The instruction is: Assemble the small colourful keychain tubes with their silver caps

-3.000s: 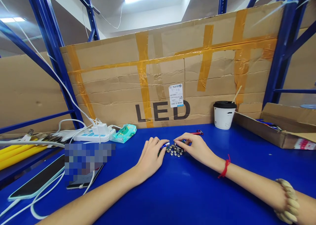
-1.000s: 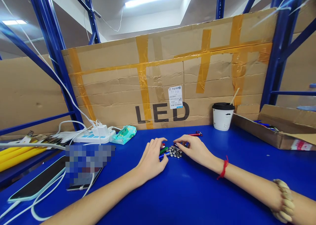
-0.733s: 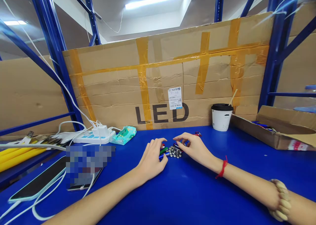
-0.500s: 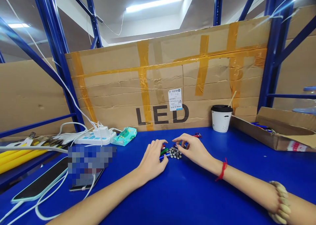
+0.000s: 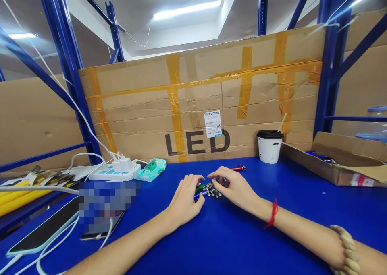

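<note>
My left hand rests on the blue table, fingers curved and thumb apart, cupped around the left side of a small heap. In its curve lie slim metallic tubes, a green tube and a blue tube, with a bit of red behind them. Beside these sits a pile of small round silver pieces, like button cells. My right hand arches over the right side of the pile, thumb and fingers apart. More coloured tubes show partly beneath it; its palm side is hidden. Behind it lies a red tube with a clip end.
A lidded paper cup with a straw stands back right, beside an open cardboard box. On the left are a power strip, a green soft packet, a phone and cables. A taped cardboard sheet closes off the back.
The view has shifted slightly. My right hand has edged left and lower over the pile, and the red tube behind it shows more. My left hand keeps nearly the same pose.
</note>
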The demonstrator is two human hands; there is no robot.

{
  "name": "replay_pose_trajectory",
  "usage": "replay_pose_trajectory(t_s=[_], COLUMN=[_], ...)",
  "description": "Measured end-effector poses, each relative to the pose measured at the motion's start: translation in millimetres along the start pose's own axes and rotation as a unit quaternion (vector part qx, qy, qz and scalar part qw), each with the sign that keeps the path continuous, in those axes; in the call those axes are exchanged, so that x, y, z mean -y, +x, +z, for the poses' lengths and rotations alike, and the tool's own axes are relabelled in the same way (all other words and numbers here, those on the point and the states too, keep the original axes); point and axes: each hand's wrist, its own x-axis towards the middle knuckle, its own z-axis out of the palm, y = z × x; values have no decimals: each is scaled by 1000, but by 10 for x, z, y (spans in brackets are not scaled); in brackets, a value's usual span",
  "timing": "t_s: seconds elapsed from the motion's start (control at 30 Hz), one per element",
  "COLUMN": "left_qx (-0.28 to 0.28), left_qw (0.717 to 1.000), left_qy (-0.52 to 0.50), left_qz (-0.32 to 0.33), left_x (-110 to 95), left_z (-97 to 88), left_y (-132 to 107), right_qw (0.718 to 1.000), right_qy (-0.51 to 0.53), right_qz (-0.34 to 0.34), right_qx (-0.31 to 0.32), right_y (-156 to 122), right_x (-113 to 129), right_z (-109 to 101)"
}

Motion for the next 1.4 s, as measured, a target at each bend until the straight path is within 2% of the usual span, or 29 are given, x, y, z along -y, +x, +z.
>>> replay_pose_trajectory(t_s=[0.2,0.37,0.47,0.53,0.6,0.67,0.73,0.83,0.97,1.1,1.4], left_qx=[3,9,9,7,7,8,7,0,-3,-4,9], left_qw=[1000,1000,1000,1000,1000,1000,1000,1000,1000,999,999], left_qy=[7,2,0,0,1,1,-1,-5,-9,-7,-3], left_qz=[4,18,22,22,23,25,29,28,28,31,40], left_x=[12,36,45,49,51,50,45,30,26,48,90], left_z=[10,27,37,41,42,39,32,19,17,34,49], left_y=[0,6,8,7,7,6,6,4,1,3,14], right_qw=[998,996,995,987,953,896,844,790,736,705,683], right_qy=[10,38,79,160,285,401,474,540,598,628,614], right_qz=[-58,-75,-53,6,93,171,226,271,288,278,274], right_qx=[20,27,20,19,42,83,107,108,134,179,286], right_y=[-32,-54,-46,-31,-13,3,16,32,43,28,-23], right_x=[4,74,134,158,155,126,87,58,86,120,201], right_z=[23,0,-9,-1,13,24,23,1,-26,-26,-34])
